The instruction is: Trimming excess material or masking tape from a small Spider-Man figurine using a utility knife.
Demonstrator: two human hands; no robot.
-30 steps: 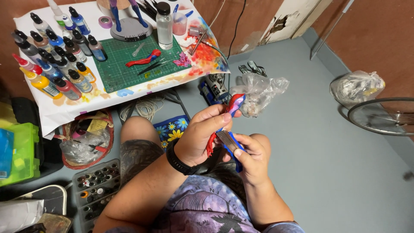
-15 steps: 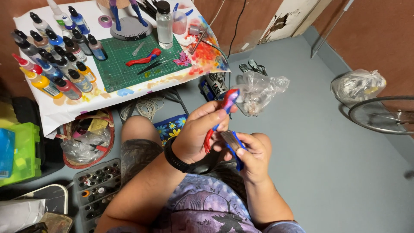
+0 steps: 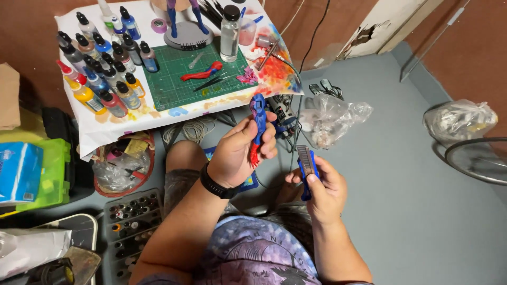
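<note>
My left hand (image 3: 240, 153) holds a small blue and red figure part (image 3: 259, 124) upright between thumb and fingers, with a black watch on that wrist. My right hand (image 3: 322, 187) grips a blue-handled file (image 3: 306, 163) with a grey ridged blade, held a little to the right of the figure part and apart from it. Both hands hover over my lap, in front of the low table.
A low table (image 3: 105, 134) covered in white paper carries several paint bottles (image 3: 100, 68), a green cutting mat (image 3: 174, 79), a red part (image 3: 200, 72), a clear bottle (image 3: 230, 32) and a figure stand (image 3: 187, 31). Clear plastic bags (image 3: 332, 119) lie on the grey floor. A paint tray (image 3: 129, 221) and green box (image 3: 53, 174) sit at left.
My left hand has lifted and turned the figure part upright, away from the file. The right hand has drawn the file apart to the right.
</note>
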